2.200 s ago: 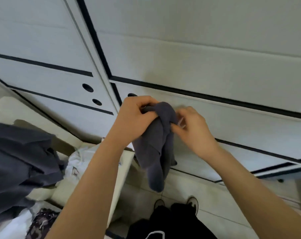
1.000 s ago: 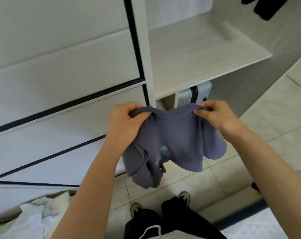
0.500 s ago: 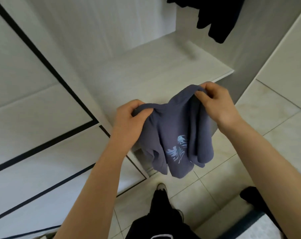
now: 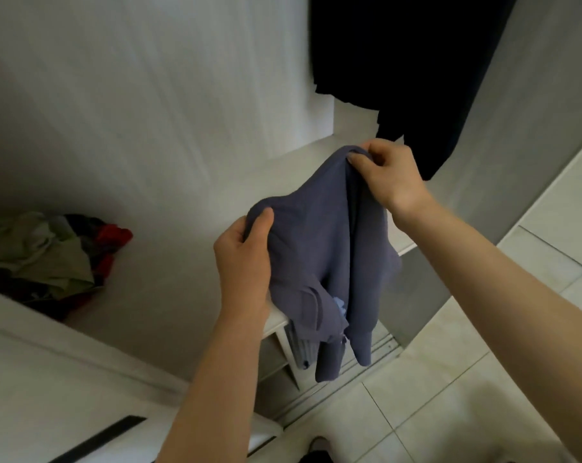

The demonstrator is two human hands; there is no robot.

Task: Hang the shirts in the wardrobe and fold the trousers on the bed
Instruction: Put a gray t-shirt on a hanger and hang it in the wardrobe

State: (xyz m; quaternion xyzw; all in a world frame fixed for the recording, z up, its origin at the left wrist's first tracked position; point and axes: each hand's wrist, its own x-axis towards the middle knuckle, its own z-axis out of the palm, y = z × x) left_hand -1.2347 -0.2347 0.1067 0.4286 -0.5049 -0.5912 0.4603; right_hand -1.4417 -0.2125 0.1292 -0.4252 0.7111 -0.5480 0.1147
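From the head view we hold a grey-blue shirt (image 4: pixel 316 248) up in front of the open wardrobe (image 4: pixel 149 95), our left hand (image 4: pixel 244 262) bunching one shoulder of it with the thumb pressed over the cloth, and our right hand (image 4: pixel 388 177) pinching the other shoulder higher up, so the garment hangs slanted with its hem and a sleeve dangling past the front lip of the shelf (image 4: pixel 182 279). We judge the hanging step to be under way but not done: no hanger shows in our hands or nearby, and the rail is out of frame. A dark garment (image 4: pixel 416 61) already hangs in the compartment just behind our right hand, while a crumpled pile of clothes (image 4: pixel 49 259) lies on the shelf to the left, unsorted. The bed and any trousers are out of sight, so we take the folding as yet to come. For room, the shelf edge sits right under the shirt and could catch it, the hanging garment crowds the space above, and the tiled floor (image 4: pixel 449 396) on the right is open
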